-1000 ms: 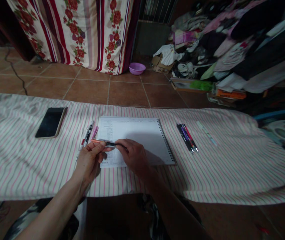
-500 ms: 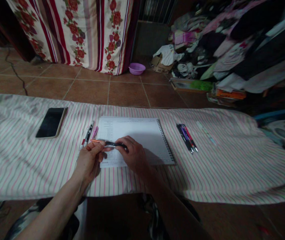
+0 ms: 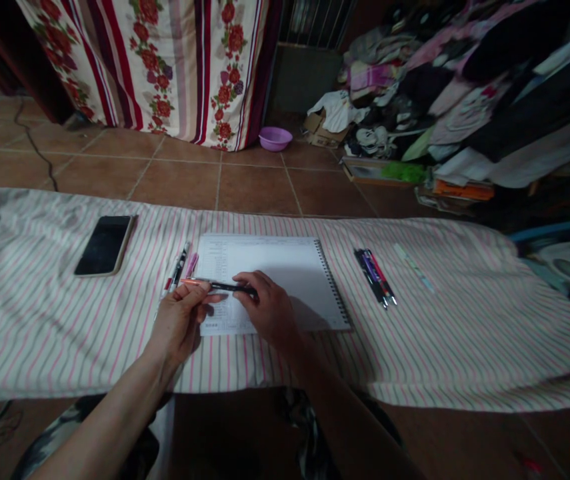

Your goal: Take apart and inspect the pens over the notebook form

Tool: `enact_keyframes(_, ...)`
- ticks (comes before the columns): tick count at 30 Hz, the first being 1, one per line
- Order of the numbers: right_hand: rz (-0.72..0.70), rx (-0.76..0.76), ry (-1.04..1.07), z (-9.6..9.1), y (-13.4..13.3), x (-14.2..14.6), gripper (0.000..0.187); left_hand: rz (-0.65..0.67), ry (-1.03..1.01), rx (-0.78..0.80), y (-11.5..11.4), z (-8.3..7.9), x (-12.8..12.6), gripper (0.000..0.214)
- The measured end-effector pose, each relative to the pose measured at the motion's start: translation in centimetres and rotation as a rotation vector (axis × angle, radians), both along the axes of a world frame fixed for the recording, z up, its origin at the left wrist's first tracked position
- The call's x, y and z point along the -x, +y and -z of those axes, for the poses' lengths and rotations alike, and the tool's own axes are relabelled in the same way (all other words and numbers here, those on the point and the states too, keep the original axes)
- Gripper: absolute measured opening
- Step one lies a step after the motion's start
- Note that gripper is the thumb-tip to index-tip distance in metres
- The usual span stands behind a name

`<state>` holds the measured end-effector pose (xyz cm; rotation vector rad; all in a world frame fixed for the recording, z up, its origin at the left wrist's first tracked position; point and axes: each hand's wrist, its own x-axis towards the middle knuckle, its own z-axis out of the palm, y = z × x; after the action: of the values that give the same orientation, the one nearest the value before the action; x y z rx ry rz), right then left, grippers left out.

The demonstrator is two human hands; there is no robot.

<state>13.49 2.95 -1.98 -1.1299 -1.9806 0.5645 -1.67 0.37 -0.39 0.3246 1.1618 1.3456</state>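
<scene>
Between my hands, level above the notebook, is a slim pen [image 3: 222,287], orange toward its left end and black toward its right. My left hand [image 3: 181,310] pinches the orange part between thumb and fingers. On the black part, my right hand [image 3: 267,303] is closed with thumb and fingertips. Below them lies the spiral notebook [image 3: 285,260], open to a pale page with printed columns at its left and the coil on its right. Several pens [image 3: 179,263], black, white and pink, lie just left of the notebook, partly hidden by my left hand.
A phone [image 3: 105,247] lies on the striped cloth [image 3: 445,347] at left. Right of the notebook are several pens [image 3: 375,277] and a pale, slim stick-like item [image 3: 413,265]. Beyond, the tiled floor holds a purple basin [image 3: 275,139] and a heap of clothes [image 3: 415,87].
The view has shifted very slightly. Both hands keep their hold on the pen, and the right hand's fingers have moved a little to the right along it.
</scene>
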Motion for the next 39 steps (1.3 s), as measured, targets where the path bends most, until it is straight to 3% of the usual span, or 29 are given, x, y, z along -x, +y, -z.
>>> enact_keyframes(7, 0.014, 0.146, -0.001, -0.05, -0.08, -0.09, 0.017, -0.023, -0.007, -0.011, -0.16, -0.1, -0.04, 0.01)
enact_keyframes(16, 0.02, 0.083, -0.023, 0.01, 0.09, -0.13, 0.016, -0.03, -0.03, 0.004, -0.04, -0.1, 0.1, 0.008)
enact_keyframes(22, 0.04, 0.177, 0.064, 0.37, 0.09, -0.15, 0.013, -0.052, -0.03, 0.031, -0.02, -0.19, 0.1, 0.008)
enact_keyframes(30, 0.028, 0.059, 0.0, -0.33, 0.08, -0.2, 0.011, -0.051, -0.023, 0.031, 0.03, -0.29, 0.12, 0.009)
enact_keyframes(37, 0.021, 0.248, 0.126, 0.06, -0.09, -0.09, 0.018, -0.059, -0.04, 0.022, 0.05, -0.46, 0.17, 0.009)
enact_keyframes(39, 0.023, 0.24, 0.135, -0.05, -0.1, -0.12, 0.02, -0.069, -0.046, 0.033, 0.05, -0.52, 0.17, 0.011)
